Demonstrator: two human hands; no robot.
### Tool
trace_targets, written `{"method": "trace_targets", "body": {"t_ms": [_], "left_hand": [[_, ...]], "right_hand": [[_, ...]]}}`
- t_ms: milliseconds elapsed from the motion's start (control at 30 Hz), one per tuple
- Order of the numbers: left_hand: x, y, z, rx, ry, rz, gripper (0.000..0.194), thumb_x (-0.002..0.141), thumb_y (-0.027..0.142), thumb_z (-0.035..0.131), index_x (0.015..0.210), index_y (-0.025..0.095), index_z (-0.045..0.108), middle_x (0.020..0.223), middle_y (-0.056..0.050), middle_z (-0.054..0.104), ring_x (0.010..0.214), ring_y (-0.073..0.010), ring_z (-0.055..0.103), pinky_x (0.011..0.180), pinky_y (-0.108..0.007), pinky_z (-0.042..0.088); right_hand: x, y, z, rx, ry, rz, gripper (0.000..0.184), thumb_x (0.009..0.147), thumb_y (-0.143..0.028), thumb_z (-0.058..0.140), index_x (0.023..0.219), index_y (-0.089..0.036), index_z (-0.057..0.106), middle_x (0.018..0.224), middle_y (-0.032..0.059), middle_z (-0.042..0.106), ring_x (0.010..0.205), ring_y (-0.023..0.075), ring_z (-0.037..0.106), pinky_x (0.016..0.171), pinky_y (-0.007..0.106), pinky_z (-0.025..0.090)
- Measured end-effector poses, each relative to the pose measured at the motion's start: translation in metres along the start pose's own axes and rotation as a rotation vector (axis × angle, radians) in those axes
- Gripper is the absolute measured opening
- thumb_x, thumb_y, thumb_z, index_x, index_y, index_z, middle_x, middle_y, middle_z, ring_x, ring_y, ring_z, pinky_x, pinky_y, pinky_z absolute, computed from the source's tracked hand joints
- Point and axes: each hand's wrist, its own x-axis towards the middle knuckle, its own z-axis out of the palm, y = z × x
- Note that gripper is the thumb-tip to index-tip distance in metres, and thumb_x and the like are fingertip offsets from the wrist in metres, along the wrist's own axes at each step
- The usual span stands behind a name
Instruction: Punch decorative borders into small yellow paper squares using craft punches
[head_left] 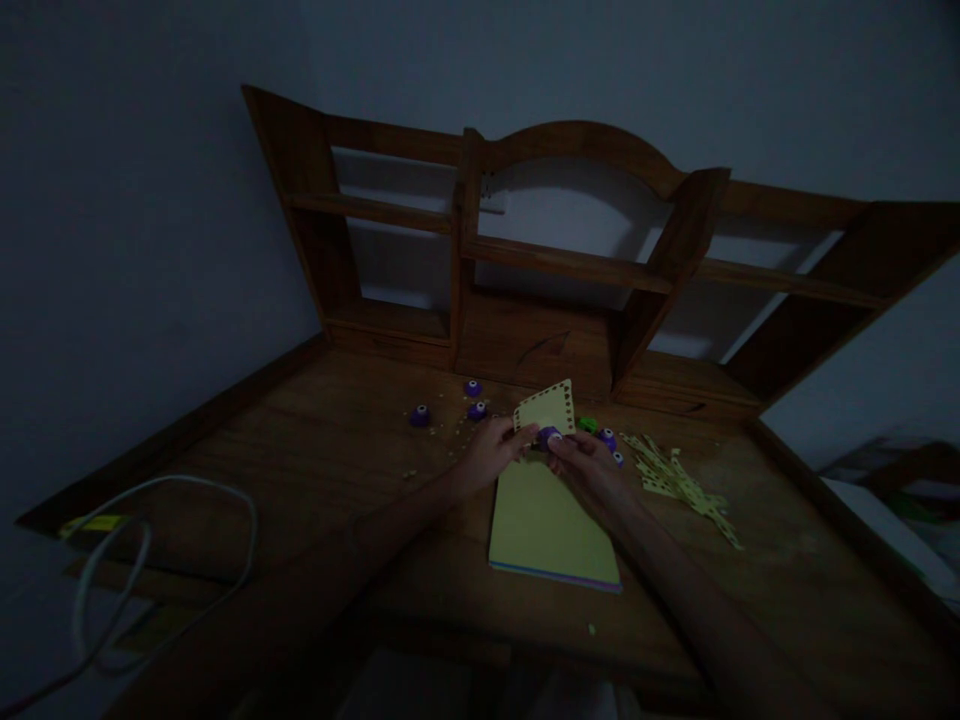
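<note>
Over the stack of coloured paper (551,520), my left hand (491,452) pinches a yellow paper sheet (547,405) at its lower left. Small holes are punched along the sheet's edges. My right hand (589,460) has its fingers closed round a purple craft punch (550,437), which sits at the sheet's lower edge. Whether the paper is inside the punch's slot is too dark to make out. More purple punches (477,410) stand to the left of my hands, and others (607,438) stand just right of them beside a green punch-like object (587,425).
Punched yellow paper strips (679,480) lie heaped on the right of the wooden desk (337,450). Tiny paper bits (409,474) are scattered left of my hands. A wooden shelf unit (562,265) rises at the back. A white cable (187,480) loops at the left edge.
</note>
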Motion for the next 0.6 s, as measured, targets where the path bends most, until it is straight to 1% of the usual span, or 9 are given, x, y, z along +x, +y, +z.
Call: {"method": "trace_targets", "body": {"t_ms": [67, 200, 333, 433, 533, 600], "left_hand": [[0.0, -0.001, 0.0, 0.005, 0.001, -0.002, 0.043, 0.084, 0.051, 0.051, 0.068, 0.012, 0.063, 0.057, -0.002, 0.057, 0.054, -0.0126, 0.052, 0.049, -0.021, 0.036], [0.0, -0.001, 0.0, 0.033, 0.007, 0.009, 0.043, 0.084, 0.051, 0.051, 0.067, 0.013, 0.063, 0.056, -0.002, 0.057, 0.053, -0.0122, 0.051, 0.049, -0.021, 0.036], [-0.001, 0.005, -0.001, 0.075, -0.016, 0.026, 0.043, 0.085, 0.049, 0.05, 0.065, 0.013, 0.063, 0.055, -0.001, 0.057, 0.052, -0.0121, 0.051, 0.049, -0.021, 0.035], [-0.002, 0.01, -0.002, 0.113, -0.036, 0.027, 0.044, 0.085, 0.048, 0.05, 0.061, 0.013, 0.062, 0.054, -0.002, 0.057, 0.05, -0.0119, 0.051, 0.048, -0.021, 0.034], [-0.002, 0.011, -0.002, 0.086, -0.06, 0.029, 0.042, 0.085, 0.048, 0.051, 0.064, 0.013, 0.063, 0.056, -0.002, 0.058, 0.051, -0.0123, 0.052, 0.048, -0.021, 0.036], [-0.003, 0.009, -0.001, 0.054, -0.069, 0.033, 0.042, 0.085, 0.049, 0.051, 0.068, 0.013, 0.064, 0.058, -0.003, 0.059, 0.053, -0.0126, 0.053, 0.049, -0.021, 0.037]], "right_hand": [[0.0, 0.0, 0.0, 0.001, 0.0, 0.007, 0.019, 0.069, -0.032, 0.077, 0.075, -0.017, 0.067, 0.064, 0.0005, 0.063, 0.058, 0.0129, 0.055, 0.056, 0.026, 0.041], [0.0, 0.0, -0.001, -0.013, 0.018, 0.007, 0.02, 0.068, -0.033, 0.077, 0.072, -0.017, 0.067, 0.061, 0.0003, 0.062, 0.056, 0.0123, 0.053, 0.054, 0.026, 0.038], [-0.001, 0.0, 0.0, -0.003, 0.048, 0.0, 0.021, 0.064, -0.03, 0.081, 0.073, -0.017, 0.067, 0.059, -0.0025, 0.059, 0.05, 0.0094, 0.045, 0.048, 0.024, 0.032], [-0.002, -0.001, 0.002, 0.033, 0.071, -0.014, 0.022, 0.063, -0.027, 0.081, 0.076, -0.018, 0.067, 0.064, -0.0024, 0.06, 0.049, 0.0078, 0.04, 0.045, 0.024, 0.027], [-0.004, -0.001, 0.004, 0.041, 0.08, -0.006, 0.024, 0.062, -0.029, 0.081, 0.079, -0.017, 0.068, 0.068, -0.0009, 0.062, 0.051, 0.0086, 0.042, 0.047, 0.024, 0.03], [-0.004, -0.001, 0.004, 0.035, 0.086, -0.005, 0.024, 0.062, -0.03, 0.081, 0.077, -0.017, 0.068, 0.066, -0.001, 0.062, 0.052, 0.0093, 0.044, 0.049, 0.025, 0.032]]}}
